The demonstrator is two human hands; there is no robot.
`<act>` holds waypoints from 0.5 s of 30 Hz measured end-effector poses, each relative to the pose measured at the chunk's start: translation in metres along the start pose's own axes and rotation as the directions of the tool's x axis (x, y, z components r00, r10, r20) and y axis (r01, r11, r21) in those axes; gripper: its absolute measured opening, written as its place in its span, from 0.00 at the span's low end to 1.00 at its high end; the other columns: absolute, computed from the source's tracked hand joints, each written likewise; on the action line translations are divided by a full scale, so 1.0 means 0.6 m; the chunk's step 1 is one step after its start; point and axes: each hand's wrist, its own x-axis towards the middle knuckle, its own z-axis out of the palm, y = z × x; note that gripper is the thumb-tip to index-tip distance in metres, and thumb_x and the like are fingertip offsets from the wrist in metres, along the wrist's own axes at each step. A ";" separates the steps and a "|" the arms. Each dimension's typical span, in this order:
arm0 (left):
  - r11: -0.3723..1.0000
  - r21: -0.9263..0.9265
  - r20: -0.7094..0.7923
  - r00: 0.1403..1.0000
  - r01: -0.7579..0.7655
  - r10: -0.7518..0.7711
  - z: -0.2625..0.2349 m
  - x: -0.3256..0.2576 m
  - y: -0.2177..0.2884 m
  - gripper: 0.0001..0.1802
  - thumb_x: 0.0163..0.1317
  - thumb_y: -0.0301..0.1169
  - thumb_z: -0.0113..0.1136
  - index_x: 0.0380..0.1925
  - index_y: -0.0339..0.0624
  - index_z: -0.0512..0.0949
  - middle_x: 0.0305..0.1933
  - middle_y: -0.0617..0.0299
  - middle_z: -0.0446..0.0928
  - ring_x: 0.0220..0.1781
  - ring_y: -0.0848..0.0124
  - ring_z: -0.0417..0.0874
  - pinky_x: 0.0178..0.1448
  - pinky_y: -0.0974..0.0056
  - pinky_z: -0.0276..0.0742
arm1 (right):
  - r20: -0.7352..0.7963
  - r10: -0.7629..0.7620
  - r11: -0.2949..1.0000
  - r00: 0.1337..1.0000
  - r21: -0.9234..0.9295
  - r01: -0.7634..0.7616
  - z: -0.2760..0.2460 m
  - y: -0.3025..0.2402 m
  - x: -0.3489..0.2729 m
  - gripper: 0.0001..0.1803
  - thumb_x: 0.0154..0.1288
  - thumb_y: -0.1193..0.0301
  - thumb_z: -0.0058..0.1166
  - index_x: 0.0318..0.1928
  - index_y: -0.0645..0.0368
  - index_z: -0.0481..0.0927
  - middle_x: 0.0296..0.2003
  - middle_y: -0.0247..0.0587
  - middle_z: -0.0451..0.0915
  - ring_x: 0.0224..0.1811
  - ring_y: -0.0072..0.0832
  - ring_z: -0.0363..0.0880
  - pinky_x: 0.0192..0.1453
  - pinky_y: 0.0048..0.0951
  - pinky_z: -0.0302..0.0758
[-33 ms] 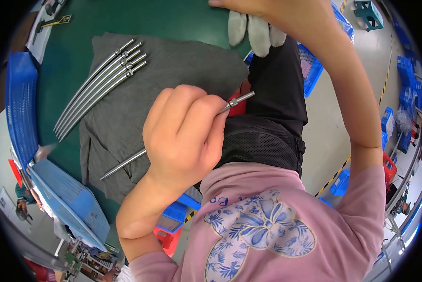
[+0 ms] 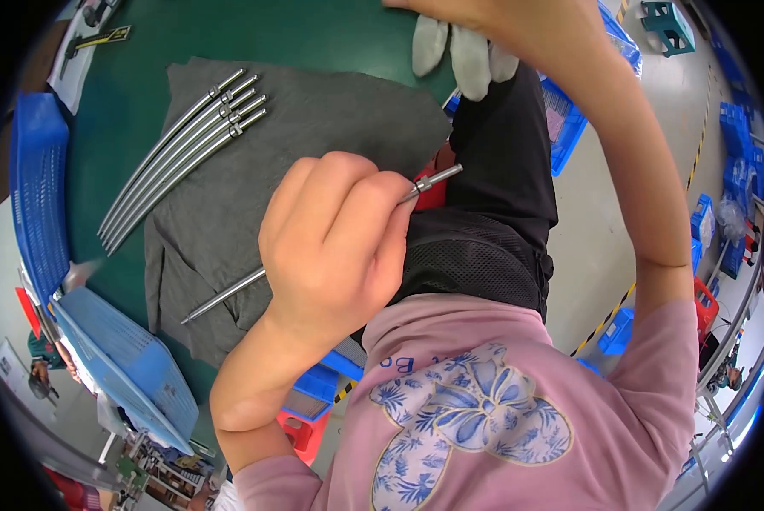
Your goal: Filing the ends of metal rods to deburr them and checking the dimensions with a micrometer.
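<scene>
My left hand (image 2: 335,243) is closed around a slim metal rod (image 2: 224,295). The rod's collared end sticks out past my thumb and forefinger, and its long pointed end slopes down toward the left over a grey cloth (image 2: 331,106). Several similar metal rods (image 2: 173,162) lie side by side at the cloth's left, partly on the green tabletop. At the top edge is my right hand (image 2: 459,10), its fingers mostly cut off by the frame, so its grip is hidden. Just below it lie whitish gloves (image 2: 470,64) at the table edge.
A blue perforated basket (image 2: 40,187) and a lighter blue basket (image 2: 131,362) stand along the left edge of the green table (image 2: 314,34). A yellow-and-black tool (image 2: 101,38) lies at the far left. Blue bins (image 2: 565,128) and a green stool (image 2: 667,27) stand on the right.
</scene>
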 end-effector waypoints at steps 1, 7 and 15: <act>1.000 -0.003 -0.002 1.000 -0.024 0.024 0.001 0.003 0.000 0.12 0.34 0.19 0.64 0.24 0.39 0.76 0.25 0.60 0.70 0.23 0.64 0.70 0.25 0.63 0.65 | 0.006 -0.136 0.990 0.991 -0.040 0.136 -0.016 0.007 0.005 0.21 0.49 0.53 0.62 0.32 0.56 0.76 0.18 0.43 0.75 0.22 0.42 0.76 0.28 0.35 0.71; 1.000 0.002 0.010 1.000 -0.020 0.020 0.000 0.010 0.002 0.11 0.36 0.19 0.65 0.25 0.39 0.77 0.25 0.61 0.70 0.24 0.64 0.71 0.26 0.64 0.66 | 0.068 -0.379 0.922 0.923 -0.055 0.383 -0.058 0.021 0.025 0.16 0.55 0.57 0.58 0.36 0.55 0.77 0.19 0.43 0.77 0.24 0.40 0.77 0.27 0.34 0.71; 1.000 -0.001 -0.037 0.999 -0.016 0.016 0.002 0.010 -0.002 0.11 0.36 0.19 0.65 0.24 0.39 0.77 0.25 0.61 0.70 0.25 0.65 0.71 0.26 0.64 0.67 | 0.095 -0.097 0.847 0.991 0.531 0.032 -0.055 -0.069 -0.192 0.30 0.51 0.80 0.49 0.59 0.73 0.65 0.54 0.60 0.71 0.26 0.39 0.79 0.32 0.30 0.73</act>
